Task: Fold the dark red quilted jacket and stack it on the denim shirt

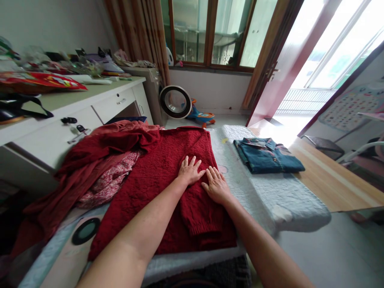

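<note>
Dark red garment of crinkled, matt cloth [150,176]; pale blue quilted sheet of matt, puckered cloth [240,188]; folded blue denim garment of matt cloth [267,156]; light brown tabletop [333,172], smooth, wood-grained, with a glossy sheen.

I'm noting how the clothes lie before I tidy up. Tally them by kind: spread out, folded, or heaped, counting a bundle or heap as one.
Spread red garment, under the left hand and right hand: 1
Folded blue denim bundle: 1
Rumpled heap, reddish and patterned: 1
Total: 3
</note>
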`<state>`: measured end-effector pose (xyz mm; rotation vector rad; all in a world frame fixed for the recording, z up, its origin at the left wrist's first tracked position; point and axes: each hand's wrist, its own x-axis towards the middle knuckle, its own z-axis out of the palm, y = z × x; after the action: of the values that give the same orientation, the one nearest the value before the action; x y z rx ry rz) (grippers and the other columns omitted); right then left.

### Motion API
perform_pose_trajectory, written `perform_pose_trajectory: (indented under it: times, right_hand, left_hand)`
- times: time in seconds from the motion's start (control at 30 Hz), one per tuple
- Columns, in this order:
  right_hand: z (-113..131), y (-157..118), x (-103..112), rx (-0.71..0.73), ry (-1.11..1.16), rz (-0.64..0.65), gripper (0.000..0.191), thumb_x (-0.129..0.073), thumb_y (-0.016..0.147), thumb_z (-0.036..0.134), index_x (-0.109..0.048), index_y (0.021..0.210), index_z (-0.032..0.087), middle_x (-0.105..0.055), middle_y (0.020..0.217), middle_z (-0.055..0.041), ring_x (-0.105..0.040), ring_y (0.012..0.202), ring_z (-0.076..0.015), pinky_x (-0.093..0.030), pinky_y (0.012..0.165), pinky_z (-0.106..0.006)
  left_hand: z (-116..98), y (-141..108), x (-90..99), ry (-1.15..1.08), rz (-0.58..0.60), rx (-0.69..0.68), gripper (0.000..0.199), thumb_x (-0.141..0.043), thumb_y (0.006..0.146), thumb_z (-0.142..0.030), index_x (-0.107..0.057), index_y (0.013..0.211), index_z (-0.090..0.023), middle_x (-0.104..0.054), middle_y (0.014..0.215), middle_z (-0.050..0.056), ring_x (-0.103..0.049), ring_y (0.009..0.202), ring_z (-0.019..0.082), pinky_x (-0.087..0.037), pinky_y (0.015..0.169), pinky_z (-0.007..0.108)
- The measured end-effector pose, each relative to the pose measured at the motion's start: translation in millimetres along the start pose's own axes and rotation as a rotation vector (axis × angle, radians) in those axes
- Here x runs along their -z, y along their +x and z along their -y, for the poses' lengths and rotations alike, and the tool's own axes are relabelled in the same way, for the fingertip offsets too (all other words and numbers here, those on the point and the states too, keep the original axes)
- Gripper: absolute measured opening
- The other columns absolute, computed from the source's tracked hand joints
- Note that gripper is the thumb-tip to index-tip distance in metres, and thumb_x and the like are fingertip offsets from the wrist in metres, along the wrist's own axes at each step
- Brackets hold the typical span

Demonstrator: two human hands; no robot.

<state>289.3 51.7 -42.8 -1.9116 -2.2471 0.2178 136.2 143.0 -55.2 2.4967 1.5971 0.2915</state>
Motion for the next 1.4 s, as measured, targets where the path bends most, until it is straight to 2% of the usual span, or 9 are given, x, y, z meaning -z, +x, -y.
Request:
perform_pose_trajectory:
  times: [0.17, 0.47, 0.63, 0.77, 0.87, 0.97, 1.03, 1.2, 1.4]
  right_hand:
    - [-3.0, -31.4, 6.0, 0.026, 0.002, 0.031, 0.072, -0.043, 0.093, 0.051, -0.027, 0.152, 0.014, -0.015, 0.160, -0.0101, -0.010, 0.148, -0.0247, -0.017, 0.118, -0.043]
    - [-9.3, -86.0, 7.2, 0.055, -0.010, 0.063, 0.064, -0.042, 0.095, 0.046, -0.027, 0.153, 0.021, -0.014, 0.161, -0.0046, -0.011, 0.148, -0.0229, -0.016, 0.119, -0.042]
    - [-12.0, -103.0, 8.5, 0.053, 0.040, 0.058, 0.064, -0.041, 0.096, 0.047, -0.026, 0.153, 0.023, -0.017, 0.161, -0.0034, -0.014, 0.148, -0.0222, -0.018, 0.119, -0.043]
    - [-13.6, -99.8, 18.1, 0.065, 0.135, 0.014, 0.058, -0.049, 0.092, 0.040, -0.040, 0.146, 0.020, -0.033, 0.155, -0.0066, -0.028, 0.143, -0.0238, -0.024, 0.117, -0.043]
    - [-8.0, -89.8, 23.4, 0.038, 0.214, -0.098, 0.046, -0.049, 0.091, 0.031, -0.053, 0.135, 0.018, -0.053, 0.141, -0.0098, -0.045, 0.132, -0.0223, -0.033, 0.112, -0.039]
    - [4.1, -81.2, 19.4, 0.044, 0.227, -0.176, 0.049, -0.044, 0.092, 0.025, -0.048, 0.139, 0.014, -0.048, 0.145, -0.0115, -0.039, 0.137, -0.0215, -0.031, 0.114, -0.039]
    - [11.5, -78.9, 13.2, 0.087, 0.195, -0.137, 0.051, -0.043, 0.092, 0.024, -0.045, 0.143, 0.015, -0.040, 0.151, -0.0093, -0.030, 0.142, -0.0213, -0.025, 0.117, -0.040]
    - [14.4, -81.9, 4.0, 0.095, 0.096, -0.011, 0.049, -0.042, 0.095, 0.031, -0.045, 0.144, 0.024, -0.031, 0.156, -0.0010, -0.022, 0.146, -0.0204, -0.018, 0.119, -0.042]
    - [2.7, -95.4, 8.4, 0.036, 0.037, 0.050, 0.056, -0.043, 0.095, 0.042, -0.035, 0.149, 0.030, -0.022, 0.159, 0.0018, -0.016, 0.147, -0.0220, -0.020, 0.117, -0.045]
  left_hand:
    - [-1.2, 1.5, 1.6, 0.000, 0.028, 0.014, 0.073, -0.039, 0.086, -0.068, -0.039, 0.146, -0.026, -0.027, 0.158, 0.009, -0.013, 0.145, 0.042, -0.014, 0.114, 0.055]
    - [-3.2, 1.2, 3.1, 0.047, 0.067, 0.038, 0.076, -0.034, 0.087, -0.071, -0.036, 0.148, -0.026, -0.023, 0.160, 0.007, -0.012, 0.145, 0.043, -0.015, 0.115, 0.054]
    - [-6.6, -5.4, 8.8, 0.069, -0.015, 0.029, 0.063, -0.038, 0.092, -0.057, -0.043, 0.144, -0.022, -0.035, 0.155, 0.008, -0.023, 0.143, 0.037, -0.020, 0.115, 0.049]
    - [-20.9, -34.3, 16.6, 0.033, 0.005, -0.003, 0.056, -0.040, 0.094, -0.045, -0.044, 0.142, -0.017, -0.037, 0.153, 0.014, -0.029, 0.142, 0.032, -0.025, 0.114, 0.045]
    - [-38.1, -77.5, 21.6, -0.036, 0.094, -0.078, 0.065, -0.042, 0.092, -0.054, -0.036, 0.147, -0.020, -0.029, 0.156, 0.015, -0.022, 0.144, 0.036, -0.024, 0.114, 0.051]
    - [-53.0, -122.3, 22.3, -0.067, 0.176, -0.148, 0.078, -0.046, 0.087, -0.063, -0.032, 0.149, -0.018, -0.021, 0.159, 0.018, -0.013, 0.146, 0.038, -0.019, 0.115, 0.054]
    - [-58.4, -142.3, 19.6, -0.054, 0.167, -0.170, 0.079, -0.047, 0.086, -0.062, -0.030, 0.150, -0.019, -0.019, 0.159, 0.017, -0.009, 0.147, 0.037, -0.015, 0.117, 0.055]
    - [-59.3, -153.5, 8.9, -0.012, 0.069, -0.188, 0.077, -0.046, 0.087, -0.060, -0.031, 0.150, -0.018, -0.021, 0.159, 0.016, -0.009, 0.147, 0.036, -0.012, 0.117, 0.055]
    - [-58.9, -152.0, 6.3, 0.003, 0.049, -0.184, 0.078, -0.044, 0.086, -0.062, -0.032, 0.150, -0.019, -0.022, 0.159, 0.015, -0.011, 0.147, 0.035, -0.012, 0.117, 0.056]
